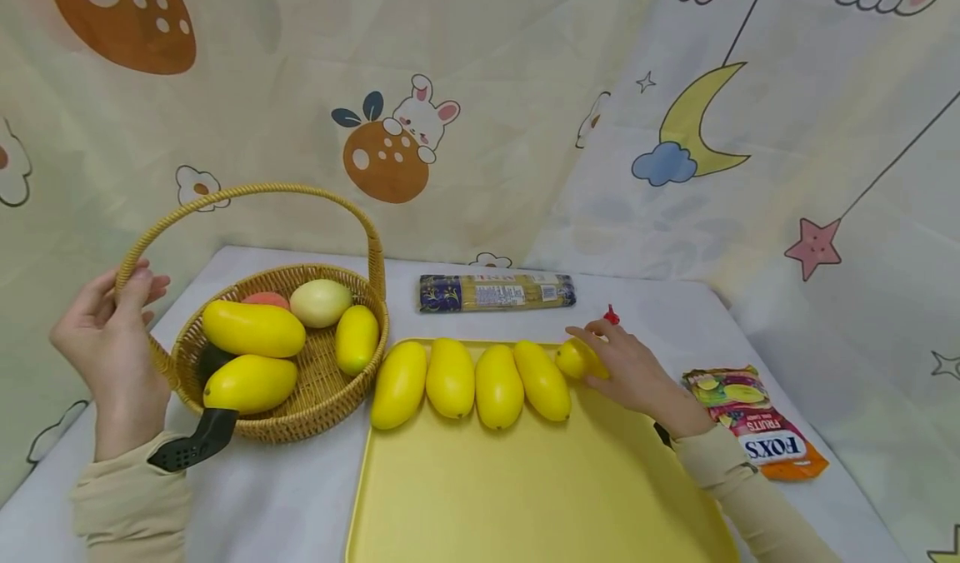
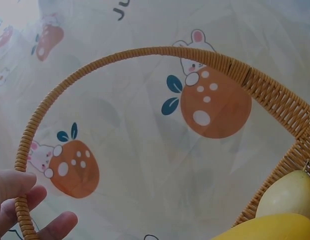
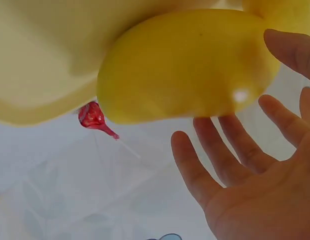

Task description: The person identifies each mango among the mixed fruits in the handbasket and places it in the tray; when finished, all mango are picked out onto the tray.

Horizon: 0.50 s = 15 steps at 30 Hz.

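Observation:
My left hand (image 1: 123,330) grips the left side of the handle (image 1: 255,188) of a wicker basket (image 1: 315,425), thumb and fingers around it. Inside lie yellow mangoes (image 1: 255,330), a pale round fruit (image 1: 321,303), a partly covered reddish fruit (image 1: 267,300) and something dark green, mostly hidden. Several mangoes (image 1: 450,378) stand side by side along the far edge of a yellow tray (image 1: 540,496). At the row's right end, my right hand (image 1: 626,367) is at another mango (image 3: 185,67). In the right wrist view its fingers are spread loosely along that mango, thumb apart, not closed round it.
Behind the tray lies a long pack of dry noodles (image 1: 497,292). A red-wrapped lollipop (image 3: 92,116) is just beyond the tray's far edge, by the right hand. To the tray's right is a FOX'S candy bag (image 1: 757,421). A printed cloth (image 1: 510,130) hangs behind the white table.

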### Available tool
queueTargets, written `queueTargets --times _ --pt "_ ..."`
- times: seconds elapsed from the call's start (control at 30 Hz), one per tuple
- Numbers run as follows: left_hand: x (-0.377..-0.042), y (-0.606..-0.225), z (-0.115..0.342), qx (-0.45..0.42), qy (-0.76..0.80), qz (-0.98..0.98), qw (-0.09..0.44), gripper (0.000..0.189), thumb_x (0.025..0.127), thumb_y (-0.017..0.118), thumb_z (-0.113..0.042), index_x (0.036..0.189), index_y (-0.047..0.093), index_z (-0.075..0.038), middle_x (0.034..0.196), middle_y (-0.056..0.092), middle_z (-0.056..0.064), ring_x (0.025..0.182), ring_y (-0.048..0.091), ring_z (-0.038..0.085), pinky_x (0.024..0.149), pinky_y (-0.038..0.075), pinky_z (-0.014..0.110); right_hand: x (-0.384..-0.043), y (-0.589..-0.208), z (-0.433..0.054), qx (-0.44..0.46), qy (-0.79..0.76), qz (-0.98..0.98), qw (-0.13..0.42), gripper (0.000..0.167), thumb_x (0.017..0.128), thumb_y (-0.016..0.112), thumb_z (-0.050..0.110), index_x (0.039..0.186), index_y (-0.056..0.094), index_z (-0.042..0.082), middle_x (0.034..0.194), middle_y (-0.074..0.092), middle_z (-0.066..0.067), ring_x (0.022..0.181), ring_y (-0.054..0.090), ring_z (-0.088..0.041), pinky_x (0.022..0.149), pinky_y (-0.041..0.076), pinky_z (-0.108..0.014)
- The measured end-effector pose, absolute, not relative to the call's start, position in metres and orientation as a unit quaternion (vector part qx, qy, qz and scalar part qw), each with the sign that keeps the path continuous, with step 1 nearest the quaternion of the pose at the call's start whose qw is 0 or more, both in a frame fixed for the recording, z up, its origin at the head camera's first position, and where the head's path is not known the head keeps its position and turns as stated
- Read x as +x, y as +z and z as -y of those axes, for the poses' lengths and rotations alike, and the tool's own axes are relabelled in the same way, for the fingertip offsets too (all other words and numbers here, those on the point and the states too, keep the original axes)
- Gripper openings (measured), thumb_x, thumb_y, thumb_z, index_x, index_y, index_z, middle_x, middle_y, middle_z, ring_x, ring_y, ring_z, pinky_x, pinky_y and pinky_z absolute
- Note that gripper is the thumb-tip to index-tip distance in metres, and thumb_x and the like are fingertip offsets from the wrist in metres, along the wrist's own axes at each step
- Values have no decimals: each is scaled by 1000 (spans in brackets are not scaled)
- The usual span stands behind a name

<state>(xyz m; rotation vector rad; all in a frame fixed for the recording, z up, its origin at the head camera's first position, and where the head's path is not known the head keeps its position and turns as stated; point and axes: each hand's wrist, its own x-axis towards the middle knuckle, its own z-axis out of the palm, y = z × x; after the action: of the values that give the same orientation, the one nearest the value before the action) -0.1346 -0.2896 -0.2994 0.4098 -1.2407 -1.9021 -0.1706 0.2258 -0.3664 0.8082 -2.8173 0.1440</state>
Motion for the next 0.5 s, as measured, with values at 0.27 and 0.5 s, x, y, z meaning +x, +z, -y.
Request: queueTargets --times 0.27,0.5 --pt "-134 -300 290 165 -750 493 408 26 83 75 -14 105 72 0 82 71 2 77 62 14 73 35 21 -169 -357 -221 285 66 950 107 61 80 78 16 135 52 9 122 53 -17 105 55 -34 85 48 -50" --pt "-134 -298 291 157 -774 466 399 29 80 78 -13 105 72 2 83 72 4 76 63 15 70 36 20 -168 -356 -218 289 67 948 111 58 80 78 17 132 55 9 122 53 -17 103 55 -34 83 49 -50"
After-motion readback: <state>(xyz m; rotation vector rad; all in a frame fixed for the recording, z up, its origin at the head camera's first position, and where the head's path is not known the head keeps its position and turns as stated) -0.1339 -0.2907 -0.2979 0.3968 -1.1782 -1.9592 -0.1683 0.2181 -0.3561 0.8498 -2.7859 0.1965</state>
